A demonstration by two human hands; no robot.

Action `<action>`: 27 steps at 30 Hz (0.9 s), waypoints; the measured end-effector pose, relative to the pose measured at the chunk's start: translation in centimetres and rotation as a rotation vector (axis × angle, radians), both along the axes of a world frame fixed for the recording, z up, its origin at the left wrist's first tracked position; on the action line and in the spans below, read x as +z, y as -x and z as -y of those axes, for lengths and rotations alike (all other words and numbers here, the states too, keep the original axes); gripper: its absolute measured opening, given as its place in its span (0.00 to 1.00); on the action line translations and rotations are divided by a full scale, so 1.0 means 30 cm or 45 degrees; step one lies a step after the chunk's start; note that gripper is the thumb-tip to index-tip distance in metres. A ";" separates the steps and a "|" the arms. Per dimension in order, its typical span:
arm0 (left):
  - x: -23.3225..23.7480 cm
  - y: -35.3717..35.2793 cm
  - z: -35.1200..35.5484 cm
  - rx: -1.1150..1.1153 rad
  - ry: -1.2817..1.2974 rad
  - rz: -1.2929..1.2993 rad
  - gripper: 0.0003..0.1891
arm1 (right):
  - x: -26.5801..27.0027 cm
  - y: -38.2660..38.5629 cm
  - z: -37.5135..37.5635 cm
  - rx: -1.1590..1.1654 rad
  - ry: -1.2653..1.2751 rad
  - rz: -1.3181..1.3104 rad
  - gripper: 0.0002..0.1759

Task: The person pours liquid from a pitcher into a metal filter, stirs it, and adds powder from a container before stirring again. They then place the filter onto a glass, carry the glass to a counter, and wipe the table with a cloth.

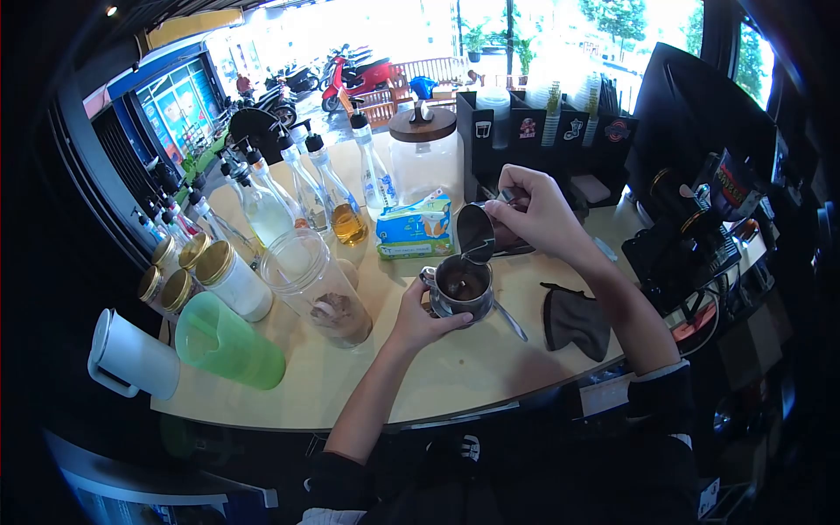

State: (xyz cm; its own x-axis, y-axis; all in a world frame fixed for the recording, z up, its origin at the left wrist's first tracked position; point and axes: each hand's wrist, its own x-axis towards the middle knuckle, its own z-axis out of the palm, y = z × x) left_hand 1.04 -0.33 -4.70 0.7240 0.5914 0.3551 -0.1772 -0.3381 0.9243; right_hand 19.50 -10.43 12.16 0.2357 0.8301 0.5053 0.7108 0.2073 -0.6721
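Note:
My left hand is closed around a small cup with a dark inside, low over the counter. Above it, my right hand grips a small metal pitcher by its handle. The pitcher tips left and down, its lip just over the cup's rim; a thin stream seems to run from it into the cup. Beside the cup lies a metal spoon. Left of my left hand stands a clear plastic jar with brown powder in the bottom.
A green pitcher, a white jug and several gold-lidded jars stand left. Pump bottles line the back near a blue-green packet and a wooden-lidded jar. A dark cloth lies right, by a black cup organizer.

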 end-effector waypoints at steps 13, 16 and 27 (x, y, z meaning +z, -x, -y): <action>0.016 0.004 0.008 0.010 0.035 -0.030 0.40 | -0.006 -0.022 0.018 -0.055 -0.006 0.000 0.17; 0.018 -0.002 0.000 0.078 -0.056 0.004 0.44 | 0.000 -0.019 0.019 -0.061 -0.010 0.018 0.17; 0.218 0.015 -0.021 0.177 -0.716 -0.299 0.47 | -0.006 -0.034 0.005 -0.025 -0.103 -0.165 0.18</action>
